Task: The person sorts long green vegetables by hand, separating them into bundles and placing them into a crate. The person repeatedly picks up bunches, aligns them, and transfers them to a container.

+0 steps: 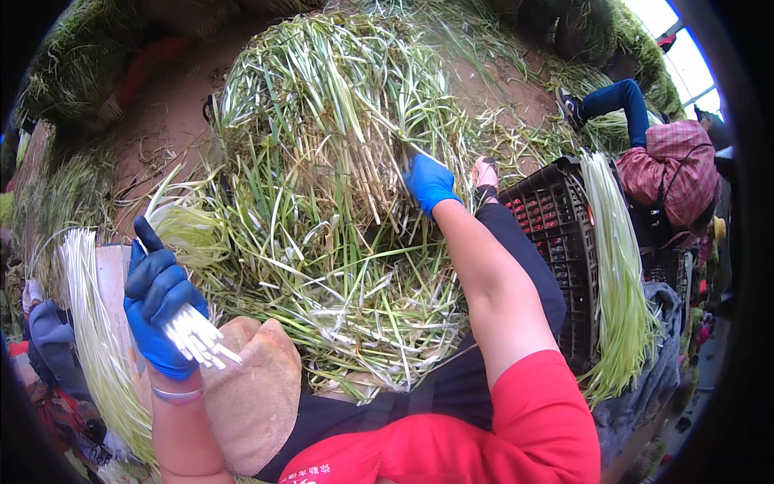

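My left hand (164,296), in a blue glove with darkened fingers, grips a bunch of white vegetable stalks (196,342). The cut-looking white ends point down toward me, and pale green leaves (188,227) fan out beyond the fingers. My right hand (429,181), also in a blue glove, reaches into the large heap of green and white stalks (326,78). Its fingers are curled around a thin stalk (396,134) at the heap's right side; the fingertips are partly hidden. Loose leaves and trimmings (375,314) lie between the heap and my lap.
A bundle of long stalks (100,314) rests at left by a pale board. On the right, another bundle (617,266) lies over a black plastic crate (553,242). A tan pad (260,387) covers my knee. A person in a checked shirt (674,169) sits at far right.
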Motion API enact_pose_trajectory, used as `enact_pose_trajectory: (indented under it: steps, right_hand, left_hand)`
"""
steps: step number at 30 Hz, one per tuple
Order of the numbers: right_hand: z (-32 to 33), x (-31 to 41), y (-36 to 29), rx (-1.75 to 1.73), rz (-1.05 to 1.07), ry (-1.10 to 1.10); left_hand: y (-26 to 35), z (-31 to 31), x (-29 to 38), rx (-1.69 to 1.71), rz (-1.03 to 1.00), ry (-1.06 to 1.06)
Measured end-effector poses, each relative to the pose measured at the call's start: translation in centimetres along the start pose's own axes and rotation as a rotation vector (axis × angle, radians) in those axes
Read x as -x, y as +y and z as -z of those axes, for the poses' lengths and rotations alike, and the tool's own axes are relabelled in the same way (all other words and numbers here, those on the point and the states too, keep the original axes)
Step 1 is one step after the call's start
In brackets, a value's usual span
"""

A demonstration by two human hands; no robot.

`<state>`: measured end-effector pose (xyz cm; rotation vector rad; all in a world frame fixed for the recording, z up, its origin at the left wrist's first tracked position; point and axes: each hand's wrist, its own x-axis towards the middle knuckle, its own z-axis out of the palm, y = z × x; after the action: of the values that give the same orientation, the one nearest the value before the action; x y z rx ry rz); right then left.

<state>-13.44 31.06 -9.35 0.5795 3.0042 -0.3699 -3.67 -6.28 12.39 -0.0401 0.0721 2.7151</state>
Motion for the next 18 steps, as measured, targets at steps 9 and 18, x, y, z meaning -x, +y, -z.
enact_pose_trajectory:
  steps: [9, 18]
  right_hand:
    - [0.8, 1.7, -6.1, -0.622, 0.362, 0.232]
    - [4.0, 3.9, -8.4, -1.063, 0.046, -0.428]
  left_hand:
    - [1.3, -1.9, 1.6, -0.370, -0.279, -0.143]
    - [2.0, 1.1, -0.6, -0.206, -0.133, 0.207]
